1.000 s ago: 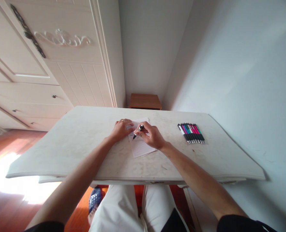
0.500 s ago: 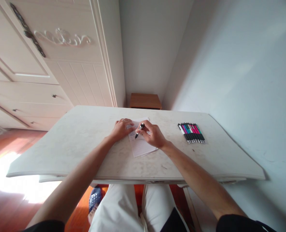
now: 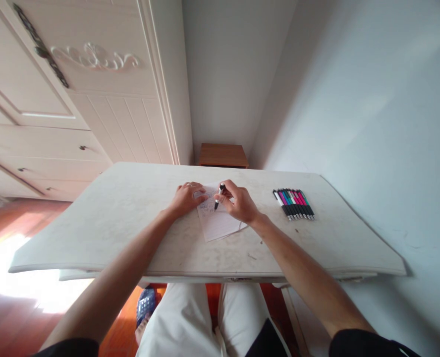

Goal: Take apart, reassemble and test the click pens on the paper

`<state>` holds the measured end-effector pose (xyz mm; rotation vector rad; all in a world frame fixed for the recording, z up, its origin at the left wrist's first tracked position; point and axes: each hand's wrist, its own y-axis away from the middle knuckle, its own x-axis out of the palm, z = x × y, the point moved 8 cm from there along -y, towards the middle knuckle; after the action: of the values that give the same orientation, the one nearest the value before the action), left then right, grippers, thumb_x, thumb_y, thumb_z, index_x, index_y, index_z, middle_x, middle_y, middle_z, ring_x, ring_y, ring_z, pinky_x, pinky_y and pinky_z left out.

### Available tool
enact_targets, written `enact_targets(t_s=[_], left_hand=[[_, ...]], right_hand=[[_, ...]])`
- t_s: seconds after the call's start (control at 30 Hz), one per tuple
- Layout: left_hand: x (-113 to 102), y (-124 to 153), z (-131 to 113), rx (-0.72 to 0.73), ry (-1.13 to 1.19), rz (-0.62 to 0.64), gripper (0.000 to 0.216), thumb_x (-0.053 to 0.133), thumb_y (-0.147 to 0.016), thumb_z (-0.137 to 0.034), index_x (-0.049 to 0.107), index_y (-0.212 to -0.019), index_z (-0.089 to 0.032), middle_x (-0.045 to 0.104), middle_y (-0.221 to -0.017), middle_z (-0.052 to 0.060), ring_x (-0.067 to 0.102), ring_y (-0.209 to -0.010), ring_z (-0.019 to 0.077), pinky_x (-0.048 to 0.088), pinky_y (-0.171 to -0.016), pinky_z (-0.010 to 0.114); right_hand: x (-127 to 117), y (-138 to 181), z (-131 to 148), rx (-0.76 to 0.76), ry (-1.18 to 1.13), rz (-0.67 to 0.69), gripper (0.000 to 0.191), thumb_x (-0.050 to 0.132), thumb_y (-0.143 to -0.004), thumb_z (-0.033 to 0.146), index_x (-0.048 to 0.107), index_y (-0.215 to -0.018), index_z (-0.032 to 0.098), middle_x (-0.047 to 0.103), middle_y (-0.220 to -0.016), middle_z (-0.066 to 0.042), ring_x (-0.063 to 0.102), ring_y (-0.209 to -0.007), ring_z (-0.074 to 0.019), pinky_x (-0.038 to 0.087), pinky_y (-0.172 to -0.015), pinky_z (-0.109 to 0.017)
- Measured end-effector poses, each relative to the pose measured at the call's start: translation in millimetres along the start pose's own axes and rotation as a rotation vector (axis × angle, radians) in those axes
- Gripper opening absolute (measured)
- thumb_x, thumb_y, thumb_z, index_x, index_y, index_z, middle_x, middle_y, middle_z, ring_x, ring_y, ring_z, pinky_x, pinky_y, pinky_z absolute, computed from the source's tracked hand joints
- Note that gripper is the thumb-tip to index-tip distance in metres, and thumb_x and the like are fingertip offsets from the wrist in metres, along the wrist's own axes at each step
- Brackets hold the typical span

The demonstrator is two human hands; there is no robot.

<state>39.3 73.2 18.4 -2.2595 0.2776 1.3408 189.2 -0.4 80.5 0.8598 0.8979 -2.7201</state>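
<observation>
My right hand point(image 3: 240, 202) is closed around a white and black pen point(image 3: 218, 197), its dark tip pointing down at the paper. Under both hands lies white paper point(image 3: 220, 226), more than one sheet by its lower edge, with handwriting across its upper part. My left hand point(image 3: 187, 198) rests flat on the paper's left edge, fingers stretched out and a ring on one of them. To the right of my right hand, a row of pens point(image 3: 294, 204) with coloured barrels and black grips lies side by side on the table.
The worn white table point(image 3: 131, 213) spans the view in front of my lap. A white wardrobe point(image 3: 123, 99) stands to the left, and a pale wall point(image 3: 361, 114) runs along the right. Behind the table is a small brown wooden cabinet point(image 3: 223, 154).
My right hand and the pen have shifted slightly right and up across the paper, and more writing shows. The left hand stays in place.
</observation>
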Motion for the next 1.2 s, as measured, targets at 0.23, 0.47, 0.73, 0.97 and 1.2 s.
enact_targets(t_s=[0.23, 0.47, 0.73, 0.97, 1.2], left_hand=[[-0.2, 0.0, -1.3, -0.002, 0.006, 0.018, 0.03, 0.057, -0.084, -0.046, 0.072, -0.101, -0.026, 0.066, -0.123, 0.005, 0.057, -0.115, 0.0277, 0.04, -0.1, 0.043], [-0.3, -0.3, -1.2, 0.001, 0.016, 0.013, 0.03, 0.057, -0.084, -0.045, 0.072, -0.1, -0.025, 0.066, -0.122, 0.005, 0.057, -0.115, 0.0282, 0.04, -0.1, 0.044], [1.5, -1.0, 0.4, 0.011, 0.011, 0.02, 0.031, 0.057, -0.084, -0.047, 0.072, -0.101, -0.026, 0.067, -0.121, 0.005, 0.058, -0.114, 0.0268, 0.04, -0.101, 0.043], [1.6, -0.5, 1.4, 0.008, 0.021, 0.014, 0.03, 0.057, -0.084, -0.046, 0.072, -0.101, -0.026, 0.066, -0.122, 0.005, 0.057, -0.115, 0.0269, 0.039, -0.102, 0.043], [0.4, -0.3, -0.2, -0.005, 0.007, 0.028, 0.03, 0.057, -0.084, -0.045, 0.072, -0.102, -0.027, 0.066, -0.123, 0.004, 0.057, -0.116, 0.0265, 0.039, -0.102, 0.042]], right_hand=[[-10.6, -2.4, -3.8, 0.01, 0.108, -0.025, 0.011, 0.055, -0.087, 0.027, 0.05, -0.094, 0.021, 0.066, -0.074, -0.002, 0.065, -0.068, -0.0168, 0.045, -0.063, -0.023], [-19.1, -3.3, -12.5, 0.053, 0.213, -0.028, 0.008, 0.055, -0.087, 0.028, 0.051, -0.09, 0.022, 0.066, -0.071, -0.001, 0.065, -0.065, -0.0171, 0.042, -0.059, -0.022], [-27.1, -3.8, -15.3, 0.101, 0.366, -0.046, 0.007, 0.054, -0.086, 0.028, 0.051, -0.089, 0.022, 0.066, -0.069, -0.001, 0.065, -0.066, -0.0196, 0.039, -0.058, -0.024], [-36.3, -4.7, -17.5, 0.142, 0.482, -0.06, 0.007, 0.053, -0.087, 0.027, 0.054, -0.092, 0.023, 0.066, -0.07, -0.002, 0.064, -0.067, -0.0212, 0.036, -0.059, -0.025], [-41.0, -4.7, -22.1, 0.177, 0.535, -0.07, 0.009, 0.053, -0.086, 0.027, 0.055, -0.094, 0.022, 0.068, -0.071, -0.003, 0.064, -0.068, -0.0224, 0.037, -0.059, -0.026]])
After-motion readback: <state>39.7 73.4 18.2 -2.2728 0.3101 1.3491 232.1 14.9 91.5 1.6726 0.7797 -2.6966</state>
